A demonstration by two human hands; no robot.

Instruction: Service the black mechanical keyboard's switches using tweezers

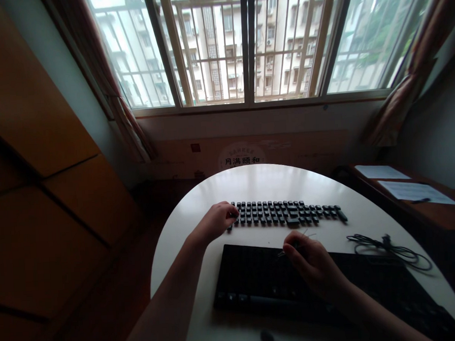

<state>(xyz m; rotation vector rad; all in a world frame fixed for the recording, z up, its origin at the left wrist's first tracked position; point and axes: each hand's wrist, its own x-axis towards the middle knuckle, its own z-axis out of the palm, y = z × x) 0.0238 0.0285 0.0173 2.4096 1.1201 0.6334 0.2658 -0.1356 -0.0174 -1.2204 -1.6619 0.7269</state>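
Observation:
Rows of loose black keycaps (268, 212) lie on the white round table. At their left end is my left hand (221, 216), its fingertips pinched on a dark keycap (234, 214). Below the rows rests a black keyboard (251, 271) with most of its keycaps off; a few remain along its front edge. Over the keyboard, my right hand (308, 258) is closed around a thin wire keycap puller (281, 253). Its wire ends stick out past the fingers, while the middle is hidden in the grip.
A coiled black cable (392, 251) lies right of the keyboard. A dark, round-ended object (269, 337) sits at the near edge of view. The white table (191, 208) curves toward a window. Papers (415, 191) lie on a brown desk at the right.

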